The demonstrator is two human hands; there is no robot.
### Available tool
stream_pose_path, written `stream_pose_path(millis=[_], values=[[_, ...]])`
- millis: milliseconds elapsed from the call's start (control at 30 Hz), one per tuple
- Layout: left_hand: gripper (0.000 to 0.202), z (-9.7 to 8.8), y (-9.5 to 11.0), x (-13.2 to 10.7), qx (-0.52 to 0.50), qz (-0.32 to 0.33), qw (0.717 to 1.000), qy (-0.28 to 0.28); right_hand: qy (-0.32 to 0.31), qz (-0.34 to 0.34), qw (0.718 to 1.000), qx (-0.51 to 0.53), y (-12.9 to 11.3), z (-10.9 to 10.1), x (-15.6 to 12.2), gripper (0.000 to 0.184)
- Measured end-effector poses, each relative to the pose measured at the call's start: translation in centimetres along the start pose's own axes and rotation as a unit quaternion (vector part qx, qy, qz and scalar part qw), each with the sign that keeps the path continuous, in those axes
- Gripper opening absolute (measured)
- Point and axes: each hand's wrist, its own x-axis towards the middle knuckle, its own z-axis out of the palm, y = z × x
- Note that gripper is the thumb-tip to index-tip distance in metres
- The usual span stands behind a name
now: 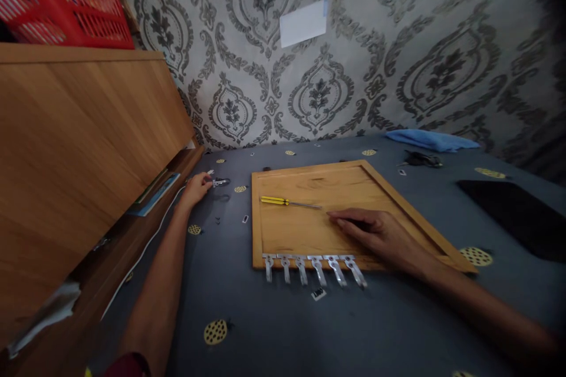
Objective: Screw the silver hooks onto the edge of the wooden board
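Note:
At the left, the closed fingers of my left hand [198, 188] are on a shiny metal hook [220, 182], which is held just above the cloth with its shadow below. Over the right part of a framed wooden board [305, 235] is my right hand [371, 230], thumb and fingertips brought together. Whether something tiny sits in that pinch cannot be seen. A screwdriver with a yellow handle [274, 201] lies on the board, its tip just left of my right fingertips. Several metal hooks [317, 268] stand in a row along the board's near edge. Small screws [217, 220] lie left of it.
A wooden cabinet [88, 129] with a red basket [75, 6] on top borders the left side. A white cable [145, 247] runs along its base. To the right are a blue cloth [433, 140], a small black object [422, 159] and a black flat panel [513, 215].

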Motion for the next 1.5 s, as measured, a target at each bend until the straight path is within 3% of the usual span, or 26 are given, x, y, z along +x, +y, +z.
stream_pose_path(millis=[300, 767, 1133, 1500], values=[[0.038, 0.9, 0.6, 0.0, 0.035, 0.009, 0.999, 0.024, 0.001, 0.007, 1.000, -0.004, -0.3, 0.0, 0.0, 0.038], [0.038, 1.2, 1.0, 0.1, -0.027, 0.049, 0.998, -0.010, -0.002, 0.010, 1.000, -0.005, -0.6, -0.1, -0.2, 0.037], [0.038, -1.3, 0.4, -1.4, -0.082, 0.051, 0.992, -0.079, 0.006, -0.002, 1.000, 0.001, -0.4, 0.1, -0.1, 0.039], [0.038, -2.6, 0.4, -2.4, -0.085, 0.034, 0.994, -0.067, -0.005, 0.006, 1.000, 0.000, 0.0, 0.1, -0.2, 0.037]])
